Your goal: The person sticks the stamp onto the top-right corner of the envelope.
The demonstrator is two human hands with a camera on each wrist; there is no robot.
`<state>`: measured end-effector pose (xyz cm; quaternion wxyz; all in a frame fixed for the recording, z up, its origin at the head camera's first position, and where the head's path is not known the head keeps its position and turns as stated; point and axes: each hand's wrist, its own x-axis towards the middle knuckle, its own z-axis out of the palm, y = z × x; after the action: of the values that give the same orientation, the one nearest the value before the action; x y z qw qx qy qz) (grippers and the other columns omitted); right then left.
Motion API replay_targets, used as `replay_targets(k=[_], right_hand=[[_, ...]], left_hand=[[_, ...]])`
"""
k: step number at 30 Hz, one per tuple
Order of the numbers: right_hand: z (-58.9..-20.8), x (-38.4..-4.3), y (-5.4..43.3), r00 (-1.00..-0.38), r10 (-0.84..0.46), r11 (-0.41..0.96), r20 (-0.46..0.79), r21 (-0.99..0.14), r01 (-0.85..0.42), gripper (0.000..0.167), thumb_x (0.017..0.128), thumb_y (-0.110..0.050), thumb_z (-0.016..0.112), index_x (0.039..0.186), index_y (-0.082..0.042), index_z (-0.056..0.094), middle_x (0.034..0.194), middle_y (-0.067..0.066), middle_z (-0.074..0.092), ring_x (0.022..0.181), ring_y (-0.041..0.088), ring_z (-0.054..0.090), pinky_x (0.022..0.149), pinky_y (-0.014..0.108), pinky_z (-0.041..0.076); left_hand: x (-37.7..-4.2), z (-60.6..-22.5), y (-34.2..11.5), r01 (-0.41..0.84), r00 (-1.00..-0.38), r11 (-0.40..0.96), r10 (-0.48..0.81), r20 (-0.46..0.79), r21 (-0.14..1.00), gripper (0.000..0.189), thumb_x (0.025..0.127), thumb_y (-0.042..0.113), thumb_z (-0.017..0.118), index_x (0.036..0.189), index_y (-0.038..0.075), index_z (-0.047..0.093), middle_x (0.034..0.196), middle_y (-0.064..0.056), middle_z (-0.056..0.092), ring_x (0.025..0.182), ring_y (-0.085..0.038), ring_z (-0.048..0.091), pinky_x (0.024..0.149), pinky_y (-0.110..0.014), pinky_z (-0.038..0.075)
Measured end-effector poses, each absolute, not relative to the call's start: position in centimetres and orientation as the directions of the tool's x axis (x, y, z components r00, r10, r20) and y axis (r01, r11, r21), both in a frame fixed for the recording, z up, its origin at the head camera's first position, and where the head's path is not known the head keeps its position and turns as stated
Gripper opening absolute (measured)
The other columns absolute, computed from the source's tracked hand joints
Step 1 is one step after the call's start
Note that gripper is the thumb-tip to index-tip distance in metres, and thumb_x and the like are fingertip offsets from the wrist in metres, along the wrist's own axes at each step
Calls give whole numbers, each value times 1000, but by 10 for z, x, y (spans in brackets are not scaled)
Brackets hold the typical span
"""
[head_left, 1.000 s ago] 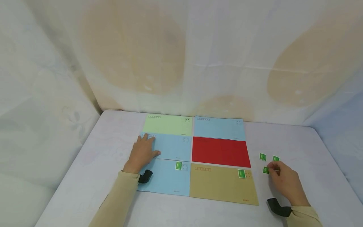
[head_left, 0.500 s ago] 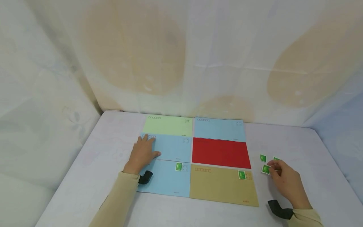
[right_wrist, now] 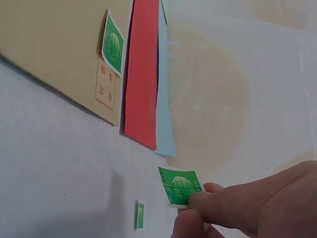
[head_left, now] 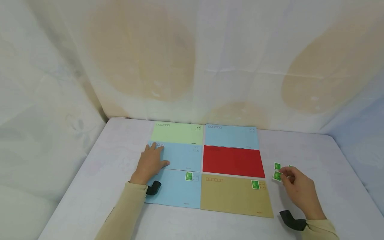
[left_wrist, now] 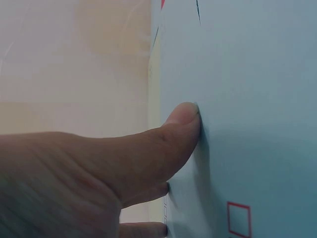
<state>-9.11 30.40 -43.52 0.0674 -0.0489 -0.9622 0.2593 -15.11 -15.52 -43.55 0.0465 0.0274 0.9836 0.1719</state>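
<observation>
My left hand point(head_left: 150, 163) rests with spread fingers on the left end of the middle blue envelope point(head_left: 180, 156); the left wrist view has its thumb point(left_wrist: 183, 119) against the paper. Between thumb and fingers, my right hand point(head_left: 301, 191) pinches a green postage stamp point(right_wrist: 178, 186) by one corner, off the right side of the envelopes. Just behind it lies a loose stamp point(head_left: 277, 165), and another stamp point(head_left: 290, 166) is mostly hidden by the hand. Stamps also sit on the brown envelope point(head_left: 231, 198) and the lower blue envelope point(head_left: 174, 191), beside their printed boxes.
A red envelope point(head_left: 234, 161), a green envelope point(head_left: 178, 132) and a far blue envelope point(head_left: 231, 136) complete two columns on the white-covered table point(head_left: 312, 150). Cloth curtains point(head_left: 210, 66) enclose the back and sides. Black curved pieces point(head_left: 291, 220) stick out at both wrists.
My right hand has picked the stamp up from the table and carried it slightly left, toward the envelopes. The left hand has stayed in place.
</observation>
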Motion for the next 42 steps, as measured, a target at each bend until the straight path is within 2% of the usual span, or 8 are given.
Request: replay_targets(k=[10, 22, 42], right_hand=[[-434, -95, 295, -987, 140, 846, 75, -526, 80, 21, 99, -6, 60, 116, 5, 61, 99, 25, 68, 79, 29, 61, 53, 24, 46], [-434, -96, 282, -976, 128, 835, 175, -550, 11, 18, 97, -3, 62, 113, 3, 64, 92, 20, 69, 78, 29, 61, 53, 22, 46], [-435, -104, 261, -977, 96, 805, 189, -593, -35, 21, 97, -6, 64, 115, 3, 65, 97, 20, 69, 82, 29, 62, 57, 21, 49]], left_hand=[[-152, -438, -156, 48, -994, 944, 76, -73, 326, 69, 87, 31, 80, 139, -7, 54, 149, -37, 38, 138, -61, 30, 106, -71, 33], [-154, -438, -156, 43, -993, 945, 75, -88, 326, 70, 88, 31, 79, 141, -6, 53, 151, -35, 37, 139, -60, 27, 107, -72, 31], [-153, -438, -156, 42, -992, 947, 77, -98, 320, 70, 88, 32, 79, 141, -6, 52, 151, -35, 36, 140, -60, 27, 107, -72, 31]])
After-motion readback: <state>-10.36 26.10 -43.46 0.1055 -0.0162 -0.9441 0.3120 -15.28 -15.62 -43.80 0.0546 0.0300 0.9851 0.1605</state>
